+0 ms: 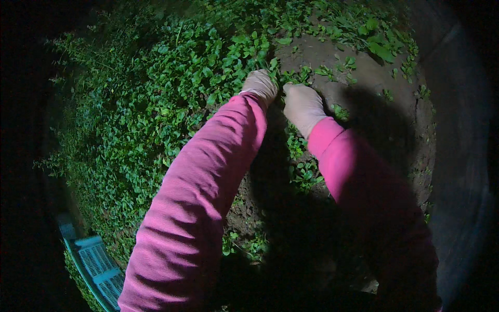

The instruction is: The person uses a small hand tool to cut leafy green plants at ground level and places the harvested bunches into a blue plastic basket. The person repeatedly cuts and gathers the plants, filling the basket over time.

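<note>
My left hand (261,84), in a thin pale glove, is curled at the right edge of a dense bed of low leafy green plants (171,93). Leafy sprigs (274,69) stick up at its fingers and seem to be in its grip. Just to the right, my right hand (303,104), gloved too, is bent over the soil with its fingers curled inward. Its fingertips are hidden, so what it pinches cannot be told. Small plants (298,74) grow just beyond it. Pink sleeves cover both my arms.
A teal slatted plastic crate (99,259) stands at the lower left, partly cut off. Bare soil (331,58) with scattered seedlings (306,175) lies to the right. Beyond the bed's right side runs a dark grey strip (460,156). My shadow darkens the lower middle.
</note>
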The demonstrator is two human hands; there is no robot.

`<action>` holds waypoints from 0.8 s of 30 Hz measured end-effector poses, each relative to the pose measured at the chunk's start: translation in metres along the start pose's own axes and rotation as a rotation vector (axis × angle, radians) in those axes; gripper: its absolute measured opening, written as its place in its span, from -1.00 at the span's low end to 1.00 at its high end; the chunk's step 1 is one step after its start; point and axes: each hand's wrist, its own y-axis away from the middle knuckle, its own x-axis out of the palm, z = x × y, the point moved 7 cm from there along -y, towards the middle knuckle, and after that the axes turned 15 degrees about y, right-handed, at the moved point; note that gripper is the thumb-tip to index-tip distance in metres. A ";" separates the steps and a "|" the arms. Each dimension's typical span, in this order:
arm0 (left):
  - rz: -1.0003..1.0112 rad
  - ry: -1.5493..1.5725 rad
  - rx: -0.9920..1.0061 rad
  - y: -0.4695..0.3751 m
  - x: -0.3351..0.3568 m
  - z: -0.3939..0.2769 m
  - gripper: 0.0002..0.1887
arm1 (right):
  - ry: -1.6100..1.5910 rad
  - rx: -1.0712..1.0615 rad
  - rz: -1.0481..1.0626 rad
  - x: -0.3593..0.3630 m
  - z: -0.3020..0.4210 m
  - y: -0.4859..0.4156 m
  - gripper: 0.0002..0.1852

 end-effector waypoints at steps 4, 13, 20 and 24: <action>-0.306 0.322 0.108 0.036 -0.025 -0.012 -0.78 | -0.133 -0.020 -0.078 -0.002 -0.015 0.017 -0.74; -0.226 0.772 -0.334 0.214 -0.015 -0.026 -0.84 | -0.498 -0.065 -0.202 -0.037 -0.045 0.071 -0.68; 0.343 1.011 -0.259 0.264 0.024 -0.029 -0.69 | -0.652 -0.025 0.306 -0.025 0.025 0.046 -0.66; 0.239 1.380 -0.404 0.250 0.031 -0.003 -0.70 | -0.376 -0.082 0.045 -0.040 0.052 0.033 -0.67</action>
